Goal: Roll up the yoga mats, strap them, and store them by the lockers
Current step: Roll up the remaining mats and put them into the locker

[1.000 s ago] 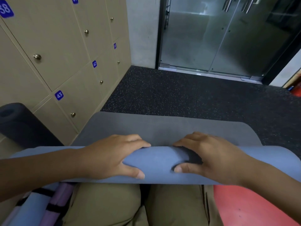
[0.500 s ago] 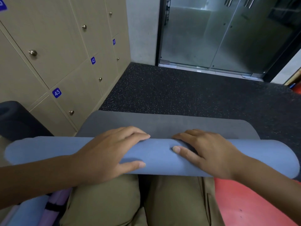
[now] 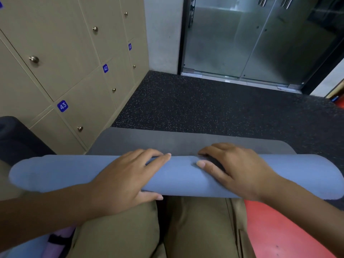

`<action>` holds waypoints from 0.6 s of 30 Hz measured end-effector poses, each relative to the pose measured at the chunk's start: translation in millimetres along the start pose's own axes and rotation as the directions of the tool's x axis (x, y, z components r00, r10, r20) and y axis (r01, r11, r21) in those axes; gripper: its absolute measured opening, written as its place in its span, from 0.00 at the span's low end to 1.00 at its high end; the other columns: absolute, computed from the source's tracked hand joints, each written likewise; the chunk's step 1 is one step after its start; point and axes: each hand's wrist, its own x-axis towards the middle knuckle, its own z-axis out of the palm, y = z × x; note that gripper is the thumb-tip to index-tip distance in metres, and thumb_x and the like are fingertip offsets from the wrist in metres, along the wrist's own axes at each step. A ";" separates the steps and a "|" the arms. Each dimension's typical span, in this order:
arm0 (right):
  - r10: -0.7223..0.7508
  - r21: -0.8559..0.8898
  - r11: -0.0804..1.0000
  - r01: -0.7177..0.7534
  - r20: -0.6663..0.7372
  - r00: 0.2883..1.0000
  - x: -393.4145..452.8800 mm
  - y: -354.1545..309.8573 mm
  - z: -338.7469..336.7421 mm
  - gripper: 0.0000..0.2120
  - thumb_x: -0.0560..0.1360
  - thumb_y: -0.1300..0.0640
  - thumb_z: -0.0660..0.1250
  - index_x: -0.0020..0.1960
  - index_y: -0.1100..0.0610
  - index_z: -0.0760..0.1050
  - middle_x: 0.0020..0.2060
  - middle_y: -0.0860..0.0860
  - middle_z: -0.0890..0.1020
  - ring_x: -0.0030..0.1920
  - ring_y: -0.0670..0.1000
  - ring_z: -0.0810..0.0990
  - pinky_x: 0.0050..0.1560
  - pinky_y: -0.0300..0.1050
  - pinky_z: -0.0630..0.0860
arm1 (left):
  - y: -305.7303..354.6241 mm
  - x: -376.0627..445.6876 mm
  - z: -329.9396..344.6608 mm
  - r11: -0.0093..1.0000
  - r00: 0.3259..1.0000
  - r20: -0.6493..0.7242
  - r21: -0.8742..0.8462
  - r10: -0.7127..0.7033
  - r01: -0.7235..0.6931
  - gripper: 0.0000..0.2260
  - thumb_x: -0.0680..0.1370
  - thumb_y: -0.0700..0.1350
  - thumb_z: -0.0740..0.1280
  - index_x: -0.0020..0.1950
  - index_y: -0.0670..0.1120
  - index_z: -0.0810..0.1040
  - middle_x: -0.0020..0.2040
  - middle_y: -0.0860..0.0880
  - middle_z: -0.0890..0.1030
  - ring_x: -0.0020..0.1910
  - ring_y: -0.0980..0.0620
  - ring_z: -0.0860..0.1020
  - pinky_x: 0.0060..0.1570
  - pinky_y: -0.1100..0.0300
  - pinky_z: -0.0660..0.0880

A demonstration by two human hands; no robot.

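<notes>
We have the blue yoga mat (image 3: 182,175) nearly rolled, lying across the floor before our knees, with a short grey tail (image 3: 186,140) still flat ahead. Our left hand (image 3: 126,177) and right hand (image 3: 240,170) rest flat on the roll, fingers relaxed. Next we judge an even forward push, then strapping, with the lockers (image 3: 55,53) just left.
</notes>
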 end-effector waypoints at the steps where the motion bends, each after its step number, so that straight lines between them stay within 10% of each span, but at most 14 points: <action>1: -0.020 -0.045 0.999 0.017 -0.056 0.998 -4.2 -0.2 3.7 0.30 0.81 0.31 0.43 0.63 0.45 0.76 0.53 0.43 0.81 0.53 0.49 0.79 0.51 0.48 0.76 | -2.8 2.8 -1.2 0.999 0.999 0.031 -0.030 -0.012 0.013 0.38 0.74 0.70 0.64 0.78 0.52 0.64 0.69 0.56 0.71 0.64 0.54 0.75 0.61 0.58 0.74; 11: -0.009 -0.214 0.976 -0.029 -0.177 0.984 -2.1 4.6 26.4 0.33 0.82 0.30 0.47 0.67 0.53 0.76 0.53 0.49 0.81 0.51 0.56 0.80 0.51 0.54 0.75 | -26.5 44.3 -25.1 0.953 0.918 0.380 -0.217 -0.115 0.210 0.36 0.69 0.72 0.71 0.73 0.69 0.61 0.66 0.66 0.70 0.64 0.63 0.71 0.64 0.56 0.71; 18: 0.015 -0.169 0.985 -0.022 -0.040 0.999 22.7 11.7 10.5 0.37 0.78 0.26 0.34 0.64 0.45 0.72 0.47 0.45 0.80 0.49 0.51 0.80 0.50 0.52 0.75 | -13.1 18.9 -19.1 0.996 0.998 -0.064 0.089 0.002 0.003 0.33 0.77 0.69 0.62 0.76 0.51 0.70 0.72 0.52 0.72 0.68 0.51 0.73 0.66 0.57 0.68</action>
